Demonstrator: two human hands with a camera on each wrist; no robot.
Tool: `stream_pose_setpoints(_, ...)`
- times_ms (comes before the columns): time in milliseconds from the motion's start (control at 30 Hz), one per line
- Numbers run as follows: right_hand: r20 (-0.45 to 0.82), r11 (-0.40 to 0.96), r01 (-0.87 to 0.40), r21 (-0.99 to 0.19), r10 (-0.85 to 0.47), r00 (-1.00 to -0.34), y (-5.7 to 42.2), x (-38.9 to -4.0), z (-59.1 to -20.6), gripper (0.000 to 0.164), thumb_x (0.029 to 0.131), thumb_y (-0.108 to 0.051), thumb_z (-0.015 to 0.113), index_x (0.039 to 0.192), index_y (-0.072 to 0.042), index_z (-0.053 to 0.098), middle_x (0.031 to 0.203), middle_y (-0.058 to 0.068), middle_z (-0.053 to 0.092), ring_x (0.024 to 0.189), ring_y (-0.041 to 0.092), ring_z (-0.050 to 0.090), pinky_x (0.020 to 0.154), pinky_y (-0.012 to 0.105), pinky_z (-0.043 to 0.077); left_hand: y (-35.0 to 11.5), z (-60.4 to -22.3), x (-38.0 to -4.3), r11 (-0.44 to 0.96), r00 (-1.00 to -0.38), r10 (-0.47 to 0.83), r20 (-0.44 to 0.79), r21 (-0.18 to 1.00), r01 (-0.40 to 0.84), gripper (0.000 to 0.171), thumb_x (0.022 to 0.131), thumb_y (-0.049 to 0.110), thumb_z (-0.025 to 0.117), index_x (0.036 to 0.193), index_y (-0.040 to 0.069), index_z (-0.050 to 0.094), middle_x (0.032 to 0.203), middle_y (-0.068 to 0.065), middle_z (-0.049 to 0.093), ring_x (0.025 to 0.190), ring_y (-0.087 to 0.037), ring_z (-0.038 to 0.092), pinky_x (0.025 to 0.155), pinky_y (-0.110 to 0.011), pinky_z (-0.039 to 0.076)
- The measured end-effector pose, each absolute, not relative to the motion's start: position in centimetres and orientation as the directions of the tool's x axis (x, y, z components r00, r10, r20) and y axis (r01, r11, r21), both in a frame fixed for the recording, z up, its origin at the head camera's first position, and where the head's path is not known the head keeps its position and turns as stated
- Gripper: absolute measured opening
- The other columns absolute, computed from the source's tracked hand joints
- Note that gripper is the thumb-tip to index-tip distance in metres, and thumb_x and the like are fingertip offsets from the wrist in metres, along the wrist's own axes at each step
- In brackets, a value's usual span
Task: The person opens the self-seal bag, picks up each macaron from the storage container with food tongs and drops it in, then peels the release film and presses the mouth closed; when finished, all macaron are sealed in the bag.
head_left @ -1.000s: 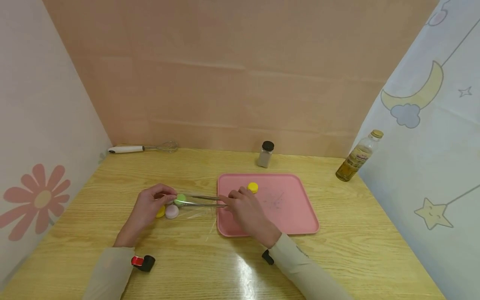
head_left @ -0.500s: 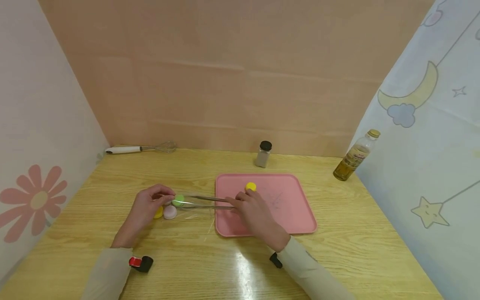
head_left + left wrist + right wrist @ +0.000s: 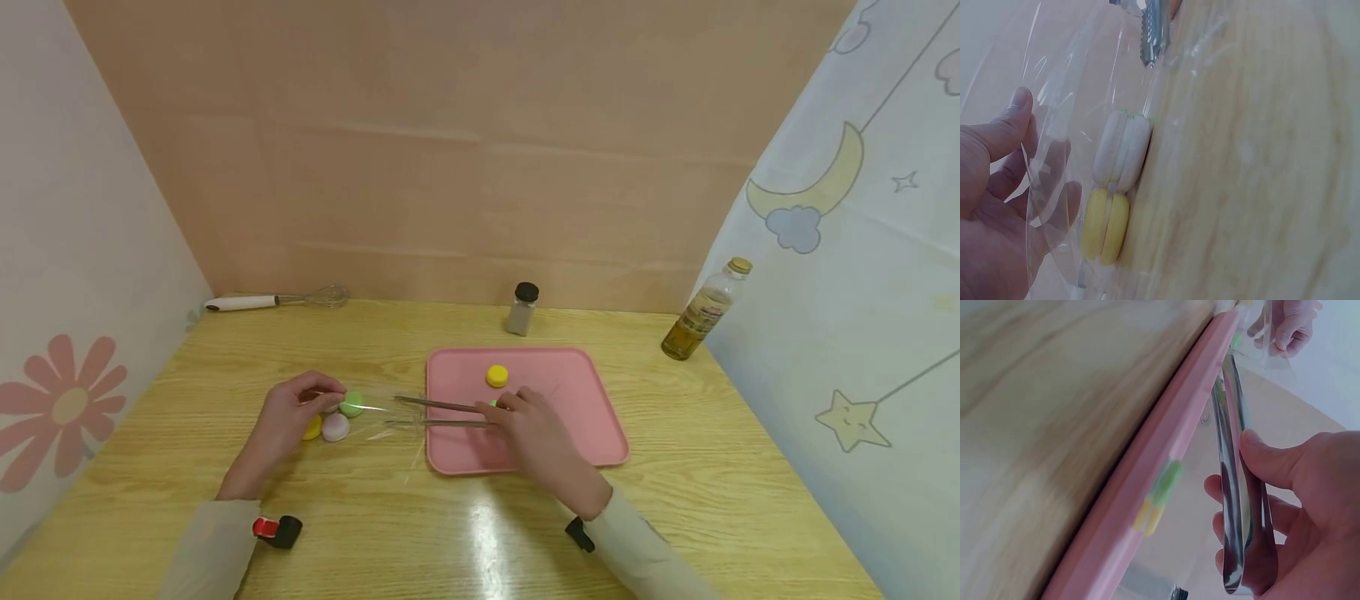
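My left hand pinches the edge of a clear plastic bag lying on the table. In the bag sit several macarons: a green macaron, a white macaron and a yellow macaron among them. My right hand holds metal tongs whose spread tips point left at the bag's mouth, with nothing between them. Beneath that hand is the pink tray, bearing a yellow macaron and a green macaron, the latter mostly hidden by the hand in the head view.
A whisk lies at the table's back left. Behind the tray stands a small jar with a black lid. Towards the back right is a bottle of amber liquid. Patterned sheets flank the table.
My right hand has drawn the tongs rightward, their tips shifting away from the macarons in the bag. The green macaron on the tray now partly shows. My left hand keeps its grip on the bag.
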State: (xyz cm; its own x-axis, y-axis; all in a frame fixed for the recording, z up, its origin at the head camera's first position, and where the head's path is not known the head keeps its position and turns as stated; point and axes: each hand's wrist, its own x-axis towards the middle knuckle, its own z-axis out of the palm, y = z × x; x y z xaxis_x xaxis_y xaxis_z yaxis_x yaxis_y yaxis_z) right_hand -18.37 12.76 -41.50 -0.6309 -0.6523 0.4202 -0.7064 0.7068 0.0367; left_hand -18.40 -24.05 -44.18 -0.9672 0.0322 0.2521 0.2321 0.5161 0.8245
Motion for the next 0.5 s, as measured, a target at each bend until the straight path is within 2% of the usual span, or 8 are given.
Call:
stream_pose_setpoints(233,0.458,0.713,-0.699,0.056,-0.640,-0.617,15.0,-17.6,-41.5,0.042,0.076,-0.009,0.088,0.115,-0.018,0.077,0.089,0.000,0.068,0.075,0.020,0.050,0.069,0.032,0.043,-24.0,-44.3,-18.6,0.519,-0.963,0.030,0.268,0.819,0.244,0.010,0.098,0.014,0.069,0.103,0.007,0.074,0.100,-0.005,0.072,0.090,-0.009,0.063,0.077,-0.019,0.051)
stream_pose_setpoints(500,0.523,0.711,-0.703,-0.014,-0.594,-0.611,17.3,-16.5,-41.5,0.043,0.075,-0.005,0.089,0.115,-0.014,0.077,0.087,-0.001,0.068,0.073,0.017,0.047,0.065,0.031,0.042,-24.0,-44.2,-18.4,0.504,-0.966,0.031,0.256,0.831,0.236,0.010,0.098,0.013,0.068,0.103,0.006,0.074,0.100,-0.007,0.071,0.089,-0.012,0.062,0.074,-0.022,0.052)
